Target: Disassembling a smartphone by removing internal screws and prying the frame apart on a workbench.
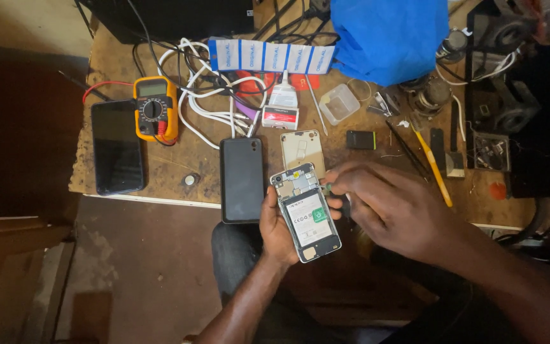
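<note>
View: a single head camera, worn by the person — no second view to share anything with.
Facing: steeply down over the front edge of the workbench [160,159].
Nearness: close — the opened phone [305,213] sits mid-frame.
Reach: bench across the top, floor [135,267] and the person's lap below.

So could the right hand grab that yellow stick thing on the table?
Probably yes. The yellow-handled tool lies bare on the workbench, just beyond the right hand, with nothing covering it. But that hand is pinching something small at the opened phone, which the left hand holds.
</note>
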